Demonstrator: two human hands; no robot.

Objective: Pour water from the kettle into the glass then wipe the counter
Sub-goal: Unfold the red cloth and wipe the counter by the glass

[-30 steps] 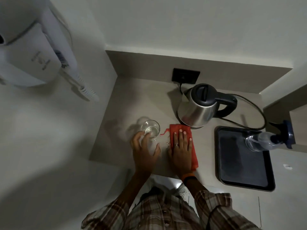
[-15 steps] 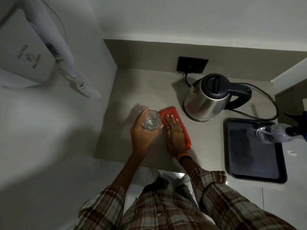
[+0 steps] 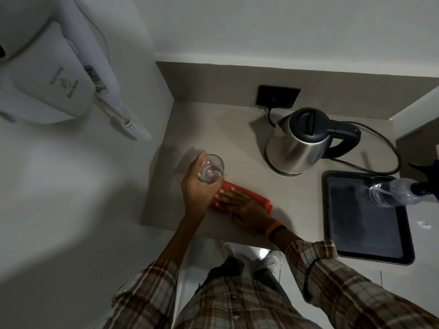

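Note:
My left hand (image 3: 196, 189) holds a clear glass (image 3: 211, 171) with a little water, lifted above the beige counter (image 3: 213, 129) near its left side. Under and just right of it, my right hand (image 3: 242, 207) lies flat with fingers spread, pressing a folded red cloth (image 3: 255, 197) onto the counter. The steel kettle (image 3: 297, 143) with a black lid and handle stands upright on its base at the back right, its cord plugged into a black wall socket (image 3: 278, 96).
A black tray (image 3: 365, 224) sits at the right with a clear spray bottle (image 3: 394, 192) on its far corner. A white wall-mounted hair dryer (image 3: 54, 79) with a coiled cord hangs on the left wall. The counter's front edge runs just below my hands.
My left hand has lifted the glass off the counter. My right hand has slid the red cloth leftward and turned it, so it now lies beneath the raised glass.

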